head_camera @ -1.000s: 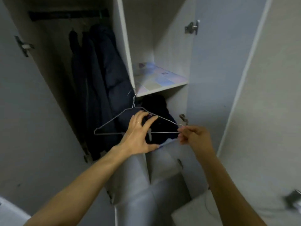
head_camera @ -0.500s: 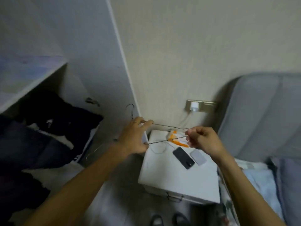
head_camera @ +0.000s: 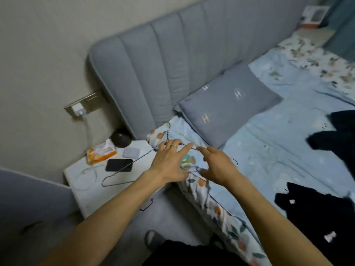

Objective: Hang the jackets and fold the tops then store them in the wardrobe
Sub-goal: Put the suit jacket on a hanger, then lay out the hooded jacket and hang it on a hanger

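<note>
Beige wall and a grey padded headboard [head_camera: 172, 60] back the bed [head_camera: 278, 160]. Over the bed's near corner both hands hold a thin wire hanger [head_camera: 123, 169], left hand [head_camera: 169, 162] with fingers spread on it, right hand [head_camera: 217, 166] pinching its end. Dark clothes [head_camera: 315, 217] lie on the bed; beside it, a nightstand [head_camera: 92, 196] carries a phone [head_camera: 119, 165]

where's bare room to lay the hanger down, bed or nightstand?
Bed: an open sheet patch lies between the grey pillow and the dark garments at the right. Nightstand: the back is crowded with phone, tissue pack and cable; only its front strip is bare.
</note>
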A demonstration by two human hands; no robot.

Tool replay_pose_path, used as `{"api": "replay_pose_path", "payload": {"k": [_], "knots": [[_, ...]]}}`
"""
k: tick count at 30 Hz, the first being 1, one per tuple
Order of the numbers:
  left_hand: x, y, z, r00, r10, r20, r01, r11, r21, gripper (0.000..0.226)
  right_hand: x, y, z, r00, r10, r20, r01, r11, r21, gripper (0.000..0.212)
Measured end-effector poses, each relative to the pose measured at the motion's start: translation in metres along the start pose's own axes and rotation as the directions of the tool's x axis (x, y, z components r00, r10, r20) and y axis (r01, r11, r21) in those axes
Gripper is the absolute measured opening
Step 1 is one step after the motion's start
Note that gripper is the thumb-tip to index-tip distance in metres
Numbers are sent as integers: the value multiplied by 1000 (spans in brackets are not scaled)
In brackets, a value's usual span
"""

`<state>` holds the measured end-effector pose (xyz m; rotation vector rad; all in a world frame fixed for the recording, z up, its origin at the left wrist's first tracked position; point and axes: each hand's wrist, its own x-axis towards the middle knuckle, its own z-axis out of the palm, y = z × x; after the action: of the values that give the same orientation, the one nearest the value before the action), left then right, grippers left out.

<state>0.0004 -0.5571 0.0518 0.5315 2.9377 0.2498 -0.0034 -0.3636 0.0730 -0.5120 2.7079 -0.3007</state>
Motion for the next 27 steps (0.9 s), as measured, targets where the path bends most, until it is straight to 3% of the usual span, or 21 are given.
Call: {"api": "replay_pose_path", "payload": {"k": [6, 11, 16, 20, 22, 25, 27], "knots": [[44, 92, 34, 963, 95, 253, -71, 992, -100, 103, -50, 119, 10, 988, 147, 39, -148, 988, 42, 60], [88, 135, 61, 927, 44, 373, -38, 999, -24, 108, -60, 166, 29, 955, 297, 14, -297, 953, 56, 80], [173, 145, 101, 913, 66, 402, -75, 997, 6, 114, -66, 211, 37, 848, 530, 0, -501, 802, 326, 60], [227, 152, 127, 876, 74, 477, -110, 993, 47, 116, -73, 228, 46, 745, 665, 59, -623, 660, 420, 47], [243, 160, 136, 854, 115, 507, -136, 991, 4, 102, -78, 236, 46, 698, 707, 109, -667, 589, 456, 44], [256, 185, 136, 858, 183, 480, -99, 976, -196, 65, -94, 251, 40, 635, 766, 99, -689, 505, 519, 35], [272, 228, 131, 851, 284, 441, -136, 931, -338, 46, -121, 271, 28, 527, 847, 68, -708, 394, 586, 28]]}}
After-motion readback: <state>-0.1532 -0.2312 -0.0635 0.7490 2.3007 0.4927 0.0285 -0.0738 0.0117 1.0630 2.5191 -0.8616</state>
